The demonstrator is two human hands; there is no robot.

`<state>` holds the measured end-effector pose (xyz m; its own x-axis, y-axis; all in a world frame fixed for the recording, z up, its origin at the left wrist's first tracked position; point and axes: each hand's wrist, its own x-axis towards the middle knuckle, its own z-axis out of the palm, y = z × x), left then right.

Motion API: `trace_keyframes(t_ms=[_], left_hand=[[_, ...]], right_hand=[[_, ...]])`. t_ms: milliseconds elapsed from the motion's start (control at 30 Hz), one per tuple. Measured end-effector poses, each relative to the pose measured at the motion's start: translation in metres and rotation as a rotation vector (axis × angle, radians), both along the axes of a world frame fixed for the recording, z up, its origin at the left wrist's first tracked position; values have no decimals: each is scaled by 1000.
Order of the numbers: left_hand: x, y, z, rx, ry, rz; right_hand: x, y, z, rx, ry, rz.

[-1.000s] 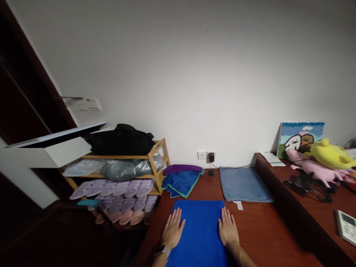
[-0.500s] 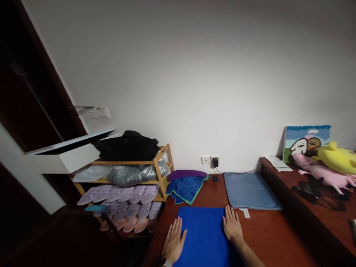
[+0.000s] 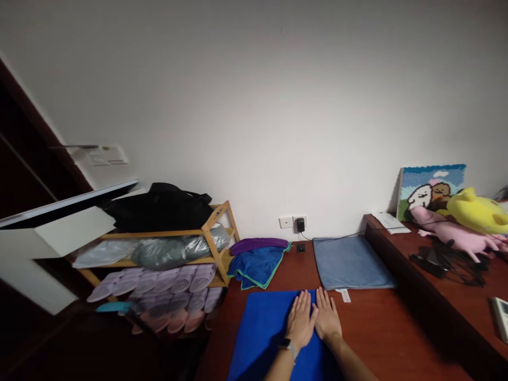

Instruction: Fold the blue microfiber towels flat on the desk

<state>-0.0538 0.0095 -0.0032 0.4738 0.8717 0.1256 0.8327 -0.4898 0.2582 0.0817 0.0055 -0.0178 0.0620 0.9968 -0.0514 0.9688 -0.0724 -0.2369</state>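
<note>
Your grip: left hand (image 3: 300, 325) and right hand (image 3: 327, 320) spread open, palms down, side by side, holding nothing.
Towel: the blue towel (image 3: 260, 333) lies on the desk (image 3: 377, 338), pinned flat under your palms.
Rack: the wooden rack (image 3: 217, 233) holds rows of slippers (image 3: 159, 280), with bagged bundles above.

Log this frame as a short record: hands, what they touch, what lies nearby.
left hand: open, palm flat on bright blue towel
right hand: open, flat on the same towel, beside the left hand
surface: red-brown wooden table
nearby: folded grey-blue towel; crumpled green-edged blue towel; purple towel; wooden slipper rack
</note>
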Motion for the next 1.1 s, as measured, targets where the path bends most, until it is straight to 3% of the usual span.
trace_keyframes(t_ms=[67, 167, 233, 467, 533, 633, 800, 900, 1000, 1100], left_hand=[[20, 5, -10, -43, -12, -22], [8, 14, -20, -30, -3, -58], [-24, 21, -18, -21, 17, -33], [-177, 37, -10, -34, 77, 298], [-203, 37, -15, -20, 88, 369], [-218, 35, -21, 7, 91, 432], [-215, 32, -18, 39, 113, 438], [-199, 27, -13, 157, 106, 408], [-152, 20, -7, 241, 66, 294], [-75, 15, -1, 172, 27, 129]], right_hand=[[1, 0, -3, -7, -12, 25], [1, 3, -6, 5, 6, 11], [0, 4, -5, 19, 32, -19], [-1, 3, -1, 12, 43, -53], [-1, 3, -1, 11, 34, -52], [-1, 2, -1, 7, 21, -49], [-2, 2, -1, 1, 5, -51], [-3, 3, -3, 20, 28, -52], [-3, 4, -3, 25, 37, -55], [-3, 3, -1, 10, 17, -57]])
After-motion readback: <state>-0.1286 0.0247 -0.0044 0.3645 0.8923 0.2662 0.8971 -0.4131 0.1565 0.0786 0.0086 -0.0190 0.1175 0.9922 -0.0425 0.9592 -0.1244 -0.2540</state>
